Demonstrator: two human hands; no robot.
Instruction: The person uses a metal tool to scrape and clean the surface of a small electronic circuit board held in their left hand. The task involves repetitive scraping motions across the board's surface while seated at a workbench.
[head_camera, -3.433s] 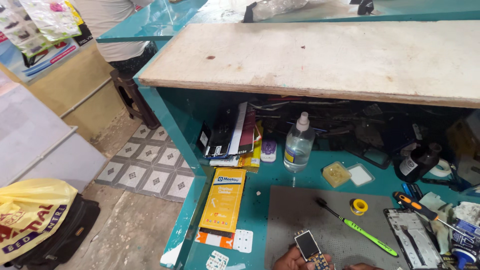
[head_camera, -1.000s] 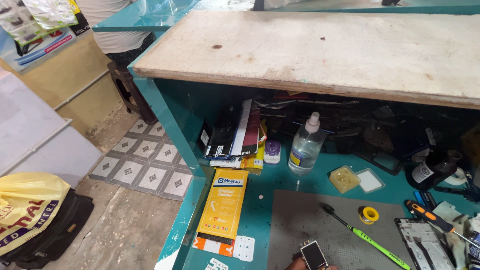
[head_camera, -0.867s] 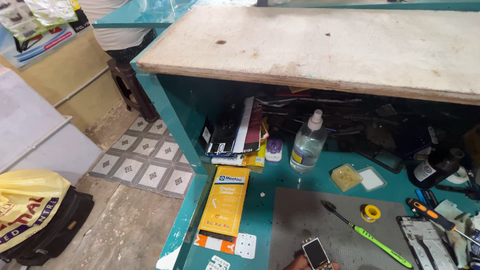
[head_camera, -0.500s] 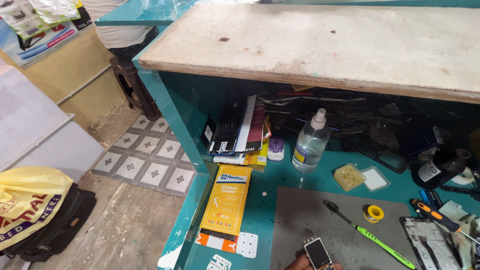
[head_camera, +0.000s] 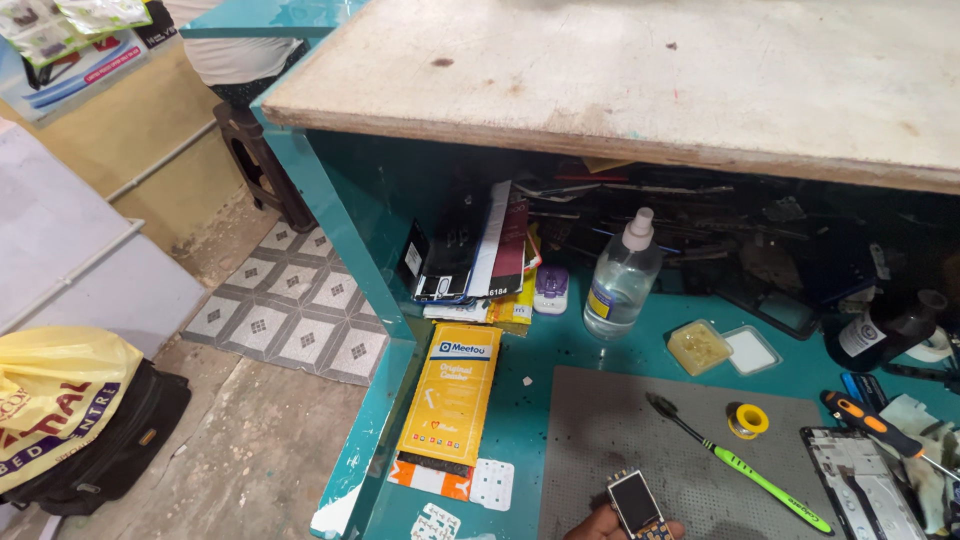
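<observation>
Fingers (head_camera: 600, 522) at the bottom edge curl around a small phone (head_camera: 637, 503), screen up, held just over the near edge of the grey mat (head_camera: 640, 420); which hand this is I cannot tell, and no second hand shows. The phone looks whole, no tool is on it, so the work seems barely begun. A green toothbrush (head_camera: 745, 468) lies just to its right on the mat, with a solder reel (head_camera: 747, 421) and an orange screwdriver (head_camera: 870, 425) beyond. Further back stand a spray bottle (head_camera: 620, 280) and two small trays (head_camera: 722, 348). A yellow packet (head_camera: 450, 392) lies to the left, well apart; nothing blocks the phone.
</observation>
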